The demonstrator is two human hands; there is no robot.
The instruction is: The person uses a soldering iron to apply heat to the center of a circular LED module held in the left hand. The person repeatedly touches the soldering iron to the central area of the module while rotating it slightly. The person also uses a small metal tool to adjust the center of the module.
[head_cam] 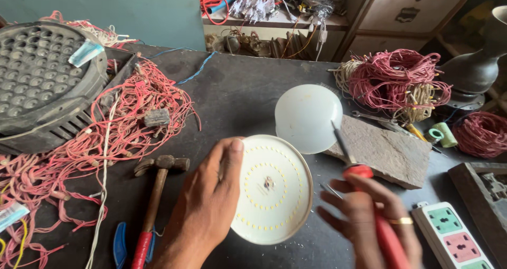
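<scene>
At the far left of the dark bench (pixel 237 97) sits a round black lamp housing (pixel 45 84) with a honeycomb face, and a tangle of red wire offcuts (pixel 121 126) spreads from it across the surface. Just right of that tangle lies a hammer (pixel 156 195) with a wooden shaft and red grip, its head pointing away from the person. Next comes the left hand (pixel 203 211), palm down, its fingers (pixel 232 163) wrapped together over the left edge of a round white LED disc (pixel 274 189), which lies face up near the front middle of the bench with rings of small yellow chips showing. Behind the disc and touching its far rim stands a frosted white dome cover (pixel 306 118). To the right, the right hand (pixel 369 216), wearing a gold ring, has its fingers clamped on the red handle of a soldering iron (pixel 359 174), whose dark tip rises toward the dome, above the disc's right edge. Beyond the iron lies a flat stone slab (pixel 388 150), with coils of red wire (pixel 396 79) behind it. A white power strip (pixel 454 240) with coloured sockets rests at the lower right.
</scene>
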